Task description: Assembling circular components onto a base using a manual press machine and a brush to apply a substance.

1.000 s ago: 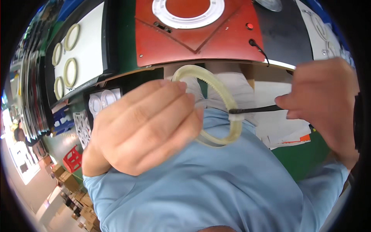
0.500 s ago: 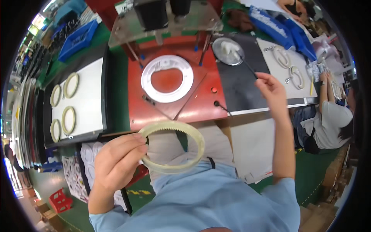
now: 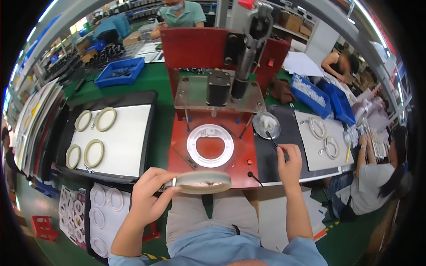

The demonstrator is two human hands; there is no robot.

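Note:
My left hand (image 3: 153,188) pinches a pale cream plastic ring (image 3: 202,182) by its left side, above my lap. The ring is seen almost edge-on, and its inner teeth are mostly hidden. In my right hand (image 3: 288,162) is a thin black stick (image 3: 272,140), perhaps a brush; its tip reaches into white paste-like stuff (image 3: 268,120) in a clear round dish (image 3: 277,129). A white ring-shaped part (image 3: 193,147) lies on the red base (image 3: 177,175) of a press, between my hands.
A black clamp lever (image 3: 253,44) rises over the press's clear plate (image 3: 186,99). Several cream rings (image 3: 105,119) lie on a white-topped board at left. Two rings with cords (image 3: 332,147) lie at right, before blue bins (image 3: 310,95). A co-worker (image 3: 377,177) sits at far right.
My view has tilted up, showing more of the press. The ring in my left hand has turned from facing me to nearly edge-on. My right hand keeps the stick at the dish.

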